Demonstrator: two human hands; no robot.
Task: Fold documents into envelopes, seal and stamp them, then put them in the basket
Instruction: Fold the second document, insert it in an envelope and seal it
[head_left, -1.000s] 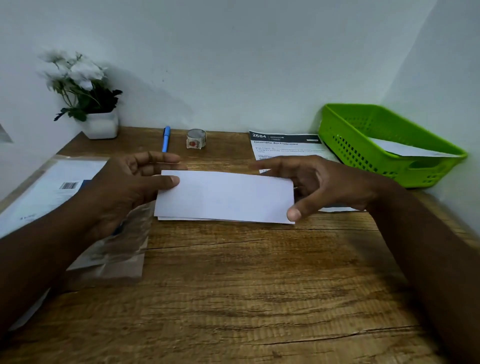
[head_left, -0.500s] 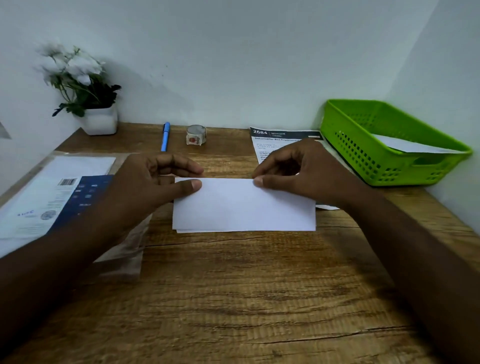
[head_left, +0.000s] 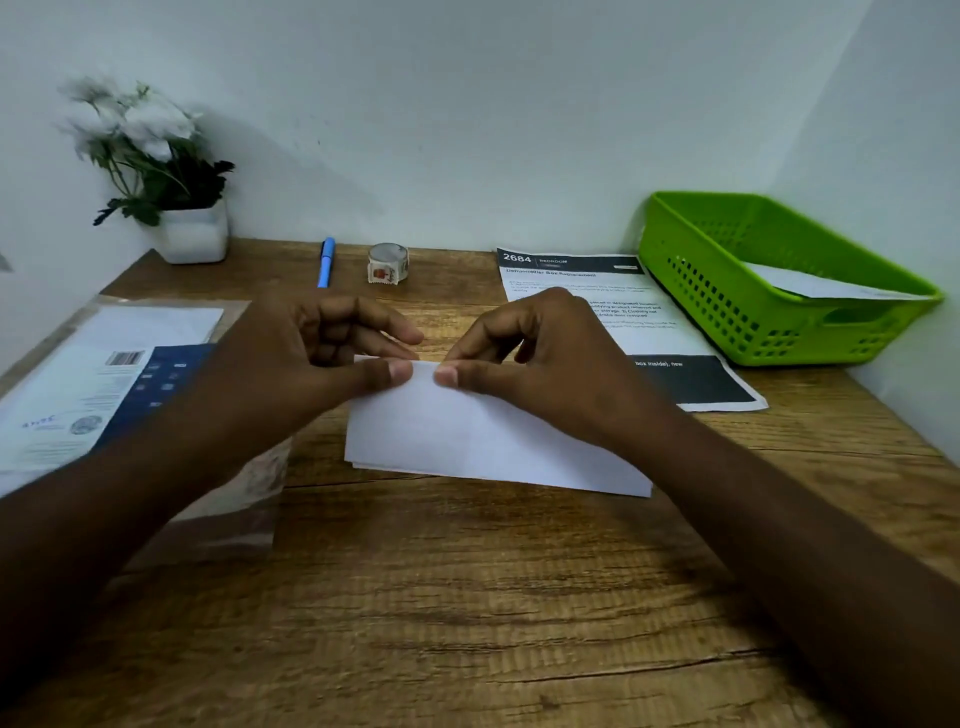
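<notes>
At the far left a plant (head_left: 161, 171) stands in the desk's corner, and a clear sleeve (head_left: 104, 384) of printed sheets lies along the left edge of the desk (head_left: 467, 597). Behind the hands lie a blue pen (head_left: 326, 262) and a roll of stamps (head_left: 388, 263), well apart from the work.

The left hand (head_left: 291, 364) pinches the far edge of the folded paper (head_left: 483, 441), thumb on top and fingers curled behind it. The right hand (head_left: 550, 364) does the same just beside it, its thumb tip nearly meeting the left one. Both pinches sit at the middle of the far edge, which looks slightly lifted while the near edge rests on the wood.

The paper is centred on the desk, a white oblong several layers thick. It is likely light and limp, stiff only along its creases, and would slide easily on the smooth desk. A pinch at an edge or crease suits it; a hard squeeze would wrinkle it, and a one-corner hold may let the layers fan open.

Right of the hands a printed sheet (head_left: 670, 332) lies flat. At the far right the green basket (head_left: 727, 312) holds one envelope (head_left: 810, 286).
</notes>
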